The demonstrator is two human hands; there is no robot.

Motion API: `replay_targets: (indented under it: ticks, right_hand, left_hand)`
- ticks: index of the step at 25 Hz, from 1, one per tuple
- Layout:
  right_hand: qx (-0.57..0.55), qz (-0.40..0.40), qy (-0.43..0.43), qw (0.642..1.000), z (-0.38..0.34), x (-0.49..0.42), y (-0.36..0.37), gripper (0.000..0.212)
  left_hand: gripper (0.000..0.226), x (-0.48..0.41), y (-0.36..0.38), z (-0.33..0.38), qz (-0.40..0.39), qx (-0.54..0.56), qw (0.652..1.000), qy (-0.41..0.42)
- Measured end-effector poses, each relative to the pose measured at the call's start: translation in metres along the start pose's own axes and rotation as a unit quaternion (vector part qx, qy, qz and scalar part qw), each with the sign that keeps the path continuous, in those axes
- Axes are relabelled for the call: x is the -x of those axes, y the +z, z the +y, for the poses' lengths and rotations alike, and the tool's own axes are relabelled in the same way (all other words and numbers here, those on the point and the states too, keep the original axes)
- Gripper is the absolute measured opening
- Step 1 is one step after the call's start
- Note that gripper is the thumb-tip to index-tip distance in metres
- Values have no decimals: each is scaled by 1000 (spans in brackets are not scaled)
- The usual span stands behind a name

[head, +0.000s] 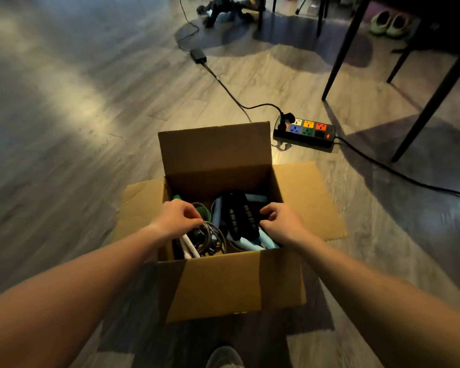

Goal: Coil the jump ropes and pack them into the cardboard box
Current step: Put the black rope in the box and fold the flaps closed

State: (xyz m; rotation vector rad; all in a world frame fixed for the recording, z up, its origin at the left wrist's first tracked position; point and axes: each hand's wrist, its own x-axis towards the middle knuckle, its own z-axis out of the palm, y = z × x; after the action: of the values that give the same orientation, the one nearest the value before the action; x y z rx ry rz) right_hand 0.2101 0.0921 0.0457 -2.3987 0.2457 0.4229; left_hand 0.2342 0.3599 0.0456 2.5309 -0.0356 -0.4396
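Note:
An open cardboard box (231, 282) stands on the floor in front of me with its flaps spread. Inside lie several coiled jump ropes: one with black handles (241, 216) in the middle, one with light blue handles (250, 244), a green rope (205, 211), and a grey coil with white handles (210, 239) at the front left. My left hand (179, 216) reaches into the left side of the box, its curled fingertips pinching the top of the grey coil. My right hand (280, 221) hovers at the right side beside the black handles, fingers loosely curled and holding nothing.
A power strip (304, 130) with coloured sockets lies just behind the box to the right, and its black cables run across the floor. A power adapter (198, 55) lies farther back. Dark table legs (340, 57) stand at the right. A pair of green shoes (388, 22) sits far back.

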Motion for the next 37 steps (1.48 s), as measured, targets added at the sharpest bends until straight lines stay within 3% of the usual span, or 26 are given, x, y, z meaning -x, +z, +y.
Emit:
replay_targets:
  ticks: [2,5,7,10,13,16,18,19,21,24,25,28,31,32,34,37]
  right_hand:
    - [40,-29,2,999,10,20,-10,32]
    - [110,-61,7,992,19,40,-11,31]
    - [183,-41,13,982,19,46,-7,34]
    - [257,-23,37,965,19,56,-6,47]
    - [280,-21,69,957,27,74,-21,39]
    - [233,-52,123,963,60,87,-45,32]
    - [180,13,133,975,81,98,-60,24]
    - [160,88,154,971,92,103,-66,28]
    - [49,211,258,942,116,110,-83,63]
    - [-233,221,381,867,152,106,-97,117]
    - [-248,229,387,858,167,105,-96,116]
    - [-184,324,336,865,148,117,-98,59]
    - [-179,388,215,878,114,129,-99,32]
    - [-169,372,167,897,105,130,-95,23]
    - [-168,284,100,939,95,127,-83,27]
    - [-50,92,84,991,97,117,-80,77]
  left_hand:
    - [15,17,-15,-14,36,-24,998,-36]
    - [50,37,-24,-35,61,-88,989,-104]
    - [74,46,-22,-45,55,-35,983,-169]
    - [81,52,-17,-46,43,53,971,-229]
    - [83,50,-4,-29,23,64,974,-215]
    - [107,42,13,-4,1,82,966,-246]
    - [116,41,28,11,3,113,962,-250]
    - [115,41,35,18,16,131,962,-238]
    - [114,38,39,26,75,121,968,-208]
    - [102,34,21,35,164,45,975,-143]
    - [92,34,15,39,182,38,977,-102]
    - [58,42,2,66,207,-22,978,15]
    - [46,49,9,94,137,3,985,108]
    - [43,49,14,100,88,17,988,124]
    - [39,48,30,104,-19,-22,991,129]
    - [46,46,41,84,-103,-148,974,139]
